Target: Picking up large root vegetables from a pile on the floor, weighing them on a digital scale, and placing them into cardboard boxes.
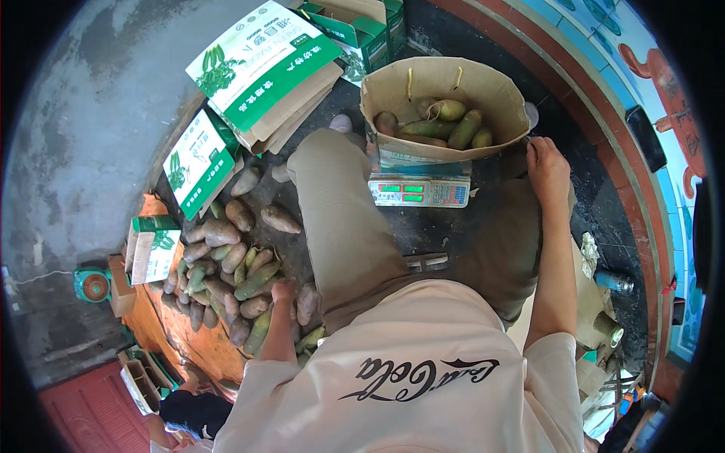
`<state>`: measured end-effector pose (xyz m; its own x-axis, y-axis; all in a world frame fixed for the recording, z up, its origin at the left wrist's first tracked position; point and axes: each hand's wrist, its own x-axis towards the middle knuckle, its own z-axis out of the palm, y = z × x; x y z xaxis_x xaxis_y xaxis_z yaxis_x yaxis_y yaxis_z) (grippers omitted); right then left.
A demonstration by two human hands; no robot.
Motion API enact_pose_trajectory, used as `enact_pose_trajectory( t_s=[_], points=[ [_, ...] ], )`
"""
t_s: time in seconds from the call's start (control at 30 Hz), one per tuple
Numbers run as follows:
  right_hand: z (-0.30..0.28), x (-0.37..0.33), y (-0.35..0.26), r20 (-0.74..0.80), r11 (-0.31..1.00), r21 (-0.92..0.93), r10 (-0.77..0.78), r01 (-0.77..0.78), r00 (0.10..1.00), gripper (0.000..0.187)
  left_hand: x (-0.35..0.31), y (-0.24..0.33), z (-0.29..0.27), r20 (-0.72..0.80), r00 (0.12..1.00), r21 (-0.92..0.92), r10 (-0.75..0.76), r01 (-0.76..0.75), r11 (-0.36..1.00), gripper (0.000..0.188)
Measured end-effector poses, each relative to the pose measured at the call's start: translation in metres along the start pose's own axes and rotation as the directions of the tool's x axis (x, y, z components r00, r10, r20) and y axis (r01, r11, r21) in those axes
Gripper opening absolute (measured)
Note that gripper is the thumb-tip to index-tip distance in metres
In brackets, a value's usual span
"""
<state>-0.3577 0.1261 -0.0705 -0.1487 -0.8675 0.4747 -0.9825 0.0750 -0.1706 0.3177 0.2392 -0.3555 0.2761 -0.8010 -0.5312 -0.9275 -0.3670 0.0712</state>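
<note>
My left hand [283,291] reaches down to a pile of muddy green radishes [257,285] on my left. Its fingers are partly hidden, and I cannot make out whether they grip a radish. By the right rim of an open brown paper bag [445,69], my right hand [549,171] hangs over my right knee with its fingers curled together. Whether it pinches the bag's edge or something small is not clear. Several green radishes [464,128] lie inside the bag, which stands on a digital scale [420,192] with lit green displays.
Flattened green-and-white cartons [264,64] are stacked at the far left, beside an open carton [370,34]. Another person [198,411] is at the lower left. A brick-edged ledge [627,181] curves along the right, with a dark phone-like object [646,138]. A can [614,281] lies on the right.
</note>
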Motion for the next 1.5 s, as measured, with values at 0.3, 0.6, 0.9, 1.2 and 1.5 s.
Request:
enact_pose_trajectory(
  t_s=[0.3,0.6,0.9,1.2,1.5],
  points=[
    [-0.007,-0.001,-0.006,0.024,0.999,-0.041,0.009,-0.008,1.000,0.010,-0.044,0.002,0.024,0.196,0.931,-0.092,-0.307,0.329,0.940,0.034],
    [-0.007,-0.001,-0.009,0.073,0.999,-0.052,0.012,-0.009,0.997,0.011,-0.079,0.015,-0.003,0.221,0.912,-0.053,-0.346,0.365,0.929,0.039],
    [-0.003,-0.005,0.006,0.088,0.996,-0.056,-0.061,0.066,0.994,0.012,-0.087,0.007,0.010,0.167,0.915,-0.140,-0.367,0.390,0.910,0.049],
    [-0.015,0.009,-0.007,-0.002,0.999,0.052,-0.001,0.001,1.000,0.012,-0.029,0.032,-0.016,-0.093,0.992,-0.474,-0.089,0.034,0.880,0.032],
    [-0.054,0.042,0.025,-0.058,0.829,0.519,0.279,-0.210,0.959,0.014,-0.062,0.209,-0.240,-0.773,0.620,-0.498,0.134,-0.724,0.477,0.022]
  ],
)
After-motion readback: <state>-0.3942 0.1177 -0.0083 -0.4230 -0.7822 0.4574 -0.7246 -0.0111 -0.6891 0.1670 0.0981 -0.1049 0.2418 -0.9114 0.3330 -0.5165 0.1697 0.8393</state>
